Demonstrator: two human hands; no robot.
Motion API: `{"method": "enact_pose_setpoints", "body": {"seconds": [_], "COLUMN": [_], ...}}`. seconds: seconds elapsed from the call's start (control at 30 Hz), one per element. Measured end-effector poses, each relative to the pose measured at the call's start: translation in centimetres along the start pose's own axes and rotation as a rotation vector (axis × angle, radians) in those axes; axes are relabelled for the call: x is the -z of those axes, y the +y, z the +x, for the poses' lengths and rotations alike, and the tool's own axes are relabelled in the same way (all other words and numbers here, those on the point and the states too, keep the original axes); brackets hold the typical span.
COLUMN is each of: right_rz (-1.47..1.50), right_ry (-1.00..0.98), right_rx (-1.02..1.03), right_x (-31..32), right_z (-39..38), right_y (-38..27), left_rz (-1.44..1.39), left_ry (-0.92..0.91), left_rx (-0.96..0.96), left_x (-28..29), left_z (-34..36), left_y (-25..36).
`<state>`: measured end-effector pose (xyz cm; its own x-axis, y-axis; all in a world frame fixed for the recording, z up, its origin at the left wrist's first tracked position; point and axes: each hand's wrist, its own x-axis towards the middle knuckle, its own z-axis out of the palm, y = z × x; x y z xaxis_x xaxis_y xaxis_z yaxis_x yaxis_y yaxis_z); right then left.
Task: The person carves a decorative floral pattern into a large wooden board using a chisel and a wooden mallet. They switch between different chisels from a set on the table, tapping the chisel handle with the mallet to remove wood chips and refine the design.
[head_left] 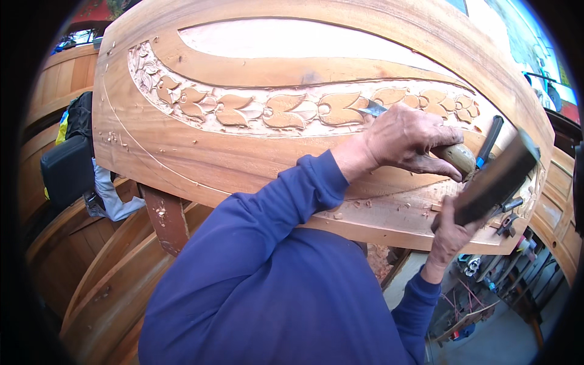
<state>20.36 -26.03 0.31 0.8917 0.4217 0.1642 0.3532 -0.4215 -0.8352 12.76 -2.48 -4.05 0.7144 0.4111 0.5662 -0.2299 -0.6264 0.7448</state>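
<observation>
A large wooden panel lies before me, with a curved band of carved tulip-like flowers across its middle. My left hand is closed round a wood chisel. The metal blade pokes out to the left and rests at one of the flowers; the rounded wooden handle end shows on the right. In my right hand is a dark mallet, tilted and somewhat blurred, its head close to the chisel's handle end. Whether the two touch I cannot tell.
Several other hand tools lie at the panel's right end, partly behind the mallet. Wood shavings are scattered over the panel. A dark padded object stands off its left edge. More wooden panels lean at lower left; a tool rack is at lower right.
</observation>
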Motion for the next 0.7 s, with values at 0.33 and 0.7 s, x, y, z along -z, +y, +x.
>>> {"method": "enact_pose_setpoints", "body": {"seconds": [0.33,0.7], "right_rz": [0.071,0.005], "right_ry": [0.052,-0.028], "right_rx": [-0.147,-0.030], "right_x": [-0.4,-2.7], "right_z": [-3.5,-7.4], "right_y": [-1.3,-0.7], "left_rz": [-0.053,-0.164], "left_ry": [0.030,-0.031], "left_rx": [-0.043,-0.133], "left_x": [0.7,2.7], "left_z": [-1.1,-0.9], "left_y": [-0.1,0.2]}}
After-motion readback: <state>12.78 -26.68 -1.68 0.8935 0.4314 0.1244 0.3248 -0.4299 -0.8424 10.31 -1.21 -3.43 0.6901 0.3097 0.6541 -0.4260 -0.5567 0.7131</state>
